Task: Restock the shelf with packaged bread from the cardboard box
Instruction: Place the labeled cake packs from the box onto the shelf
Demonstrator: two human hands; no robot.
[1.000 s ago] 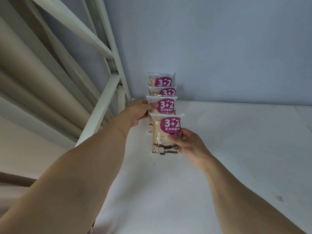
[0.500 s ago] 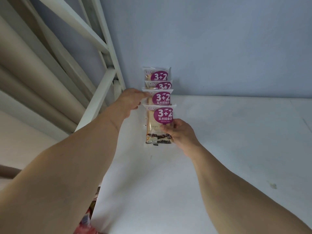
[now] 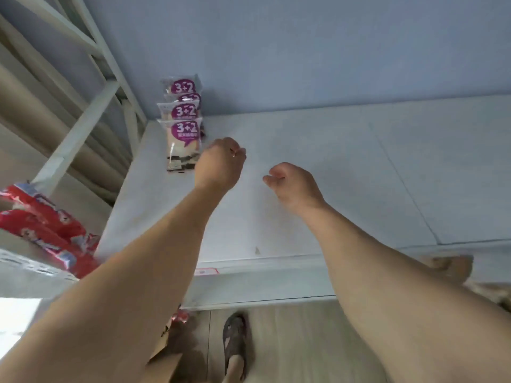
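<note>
Several bread packs (image 3: 184, 125) with purple "3+2" labels stand in a row at the back left corner of the white shelf (image 3: 345, 172), against the blue wall. My left hand (image 3: 219, 164) hovers just right of the front pack, fingers curled, holding nothing. Further right over the bare shelf, my right hand (image 3: 294, 186) is loosely curled and also holds nothing. A corner of the cardboard box (image 3: 163, 344) shows on the floor under my left arm, mostly hidden.
Red snack packs (image 3: 44, 225) lie on the neighbouring shelf at the left, beside the white shelf frame (image 3: 74, 134). Below the shelf edge are the wooden floor and my sandalled foot (image 3: 235, 344). Brown items (image 3: 456, 269) sit at the lower right.
Both hands have let go of the front bread pack and pulled back from the row. The view has tilted down, showing the shelf edge, the floor and my foot.
</note>
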